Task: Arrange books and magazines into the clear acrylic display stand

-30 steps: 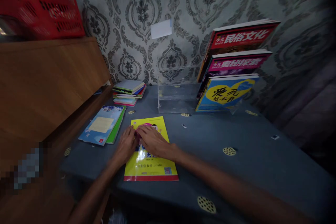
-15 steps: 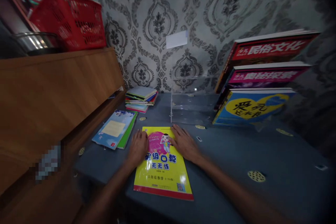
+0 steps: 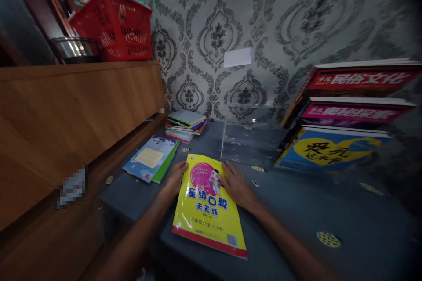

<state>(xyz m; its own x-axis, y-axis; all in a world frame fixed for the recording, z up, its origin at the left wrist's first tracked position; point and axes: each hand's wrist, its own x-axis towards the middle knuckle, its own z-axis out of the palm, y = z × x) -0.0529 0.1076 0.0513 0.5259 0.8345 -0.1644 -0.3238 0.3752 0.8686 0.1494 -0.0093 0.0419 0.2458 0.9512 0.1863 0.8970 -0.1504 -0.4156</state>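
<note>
A yellow workbook (image 3: 214, 225) with a red bottom strip and a cartoon figure on its cover is between my two hands, its top edge raised slightly above the table. My left hand (image 3: 176, 180) grips its upper left edge. On the upper right side, my right hand (image 3: 238, 187) holds the edge, with the thumb over the cover. The undersides of both grips are hidden. To the left of my left hand lies a light blue book (image 3: 136, 170) on top of a green one (image 3: 161, 172).
A stack of books (image 3: 186, 118) lies at the back by the patterned wall. Behind the workbook stands a clear tiered rack (image 3: 245, 149), with upright books (image 3: 329, 149) on its right part. A wooden cabinet (image 3: 82, 105) at left carries a red basket (image 3: 132, 30) and a metal bowl (image 3: 77, 48).
Both hands have closed on the yellow workbook's sides, and its top edge has come up a little. The whole view has shifted, so surroundings appear farther right.
</note>
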